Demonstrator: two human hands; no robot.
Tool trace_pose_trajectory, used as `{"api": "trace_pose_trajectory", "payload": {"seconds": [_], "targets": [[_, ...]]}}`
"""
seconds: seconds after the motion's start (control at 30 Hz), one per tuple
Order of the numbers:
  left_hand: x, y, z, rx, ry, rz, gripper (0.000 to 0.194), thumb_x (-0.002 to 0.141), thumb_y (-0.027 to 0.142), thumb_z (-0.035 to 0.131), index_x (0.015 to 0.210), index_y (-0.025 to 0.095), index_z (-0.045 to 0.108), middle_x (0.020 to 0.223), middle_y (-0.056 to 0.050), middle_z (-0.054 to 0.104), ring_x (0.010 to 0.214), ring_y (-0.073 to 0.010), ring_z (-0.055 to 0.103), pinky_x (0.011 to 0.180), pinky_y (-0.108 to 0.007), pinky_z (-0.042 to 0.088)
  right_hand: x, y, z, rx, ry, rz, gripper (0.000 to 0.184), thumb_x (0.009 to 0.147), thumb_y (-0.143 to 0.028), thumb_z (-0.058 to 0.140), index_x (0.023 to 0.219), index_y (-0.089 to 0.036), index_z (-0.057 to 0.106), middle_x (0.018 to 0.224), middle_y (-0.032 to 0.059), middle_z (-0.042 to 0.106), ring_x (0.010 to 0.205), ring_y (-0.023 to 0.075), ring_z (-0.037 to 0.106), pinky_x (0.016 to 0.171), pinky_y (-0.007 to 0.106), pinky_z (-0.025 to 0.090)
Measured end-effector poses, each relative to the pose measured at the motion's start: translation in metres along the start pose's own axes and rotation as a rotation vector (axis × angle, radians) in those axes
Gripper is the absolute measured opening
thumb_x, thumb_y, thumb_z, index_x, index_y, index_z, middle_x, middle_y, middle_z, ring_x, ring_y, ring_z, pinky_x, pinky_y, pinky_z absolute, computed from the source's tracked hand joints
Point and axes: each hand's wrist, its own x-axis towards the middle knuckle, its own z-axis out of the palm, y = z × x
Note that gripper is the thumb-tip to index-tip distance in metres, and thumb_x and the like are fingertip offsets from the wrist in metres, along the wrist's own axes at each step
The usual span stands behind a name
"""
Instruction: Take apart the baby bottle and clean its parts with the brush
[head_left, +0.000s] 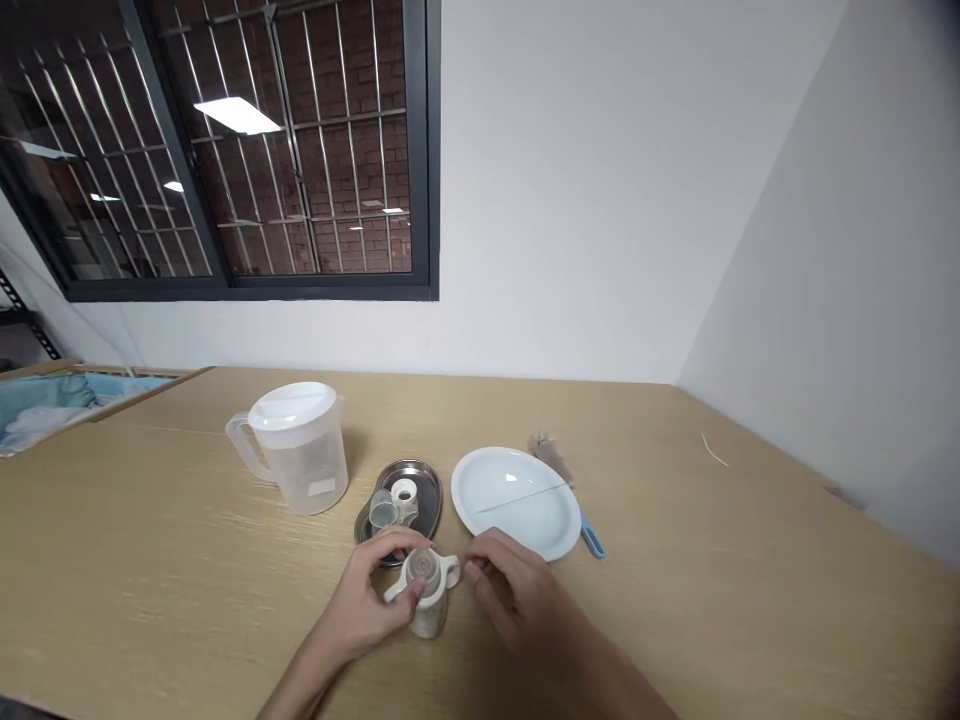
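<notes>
A small baby bottle [427, 590] with white side handles and a clear teat stands on the wooden table [150, 560] near the front edge. My left hand [367, 600] curls round its left side and grips it. My right hand [506, 585] sits just to its right, fingers bent, fingertips close to the right handle. Just behind the bottle lies a small oval metal tray [424, 485] holding a clear cap and a white ring.
A clear plastic jug [300, 450] with a white lid stands left of the tray. A white plate [517, 495] lies to the right, with a thin brush [555, 465] with a blue handle behind and under it. A wooden box [67, 405] sits far left.
</notes>
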Motion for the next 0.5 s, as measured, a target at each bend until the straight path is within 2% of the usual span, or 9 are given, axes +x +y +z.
{"api": "trace_pose_trajectory", "payload": {"seconds": [0.13,0.27,0.4,0.5], "targets": [[-0.002,0.002,0.001,-0.013,0.02,0.025,0.03,0.076,0.019,0.064,0.105,0.019,0.07,0.106,-0.01,0.071,0.101,-0.0244,0.064,0.087,-0.035,0.05,0.003,0.005,0.003,-0.03,0.07,-0.045,0.011,0.095,-0.018,0.045,0.091,-0.021,0.055,0.081,0.0035,0.057,0.075,0.0162,0.055,0.068,0.029,0.045],[-0.004,0.002,0.001,-0.043,0.041,0.054,0.033,0.075,0.016,0.064,0.107,0.019,0.071,0.104,-0.009,0.071,0.098,-0.0232,0.065,0.087,-0.034,0.051,0.021,0.005,0.003,-0.049,0.082,0.0,0.014,0.096,-0.02,0.045,0.09,-0.021,0.057,0.08,0.0033,0.058,0.072,0.0158,0.054,0.065,0.028,0.044],[-0.006,0.0,0.001,-0.049,0.043,0.072,0.034,0.076,0.015,0.065,0.109,0.019,0.07,0.103,-0.009,0.071,0.097,-0.0226,0.065,0.087,-0.034,0.052,0.058,0.005,0.004,-0.132,-0.069,0.047,0.015,0.094,-0.02,0.048,0.099,-0.021,0.062,0.096,0.0061,0.064,0.091,0.0194,0.059,0.081,0.033,0.047],[-0.007,-0.004,0.001,-0.052,0.041,0.072,0.036,0.077,0.016,0.065,0.113,0.019,0.069,0.105,-0.009,0.07,0.099,-0.0231,0.064,0.089,-0.036,0.051,0.088,0.012,0.01,-0.245,-0.205,0.07,0.02,0.092,-0.019,0.052,0.107,-0.02,0.065,0.107,0.0071,0.064,0.107,0.0224,0.056,0.094,0.036,0.044]]}}
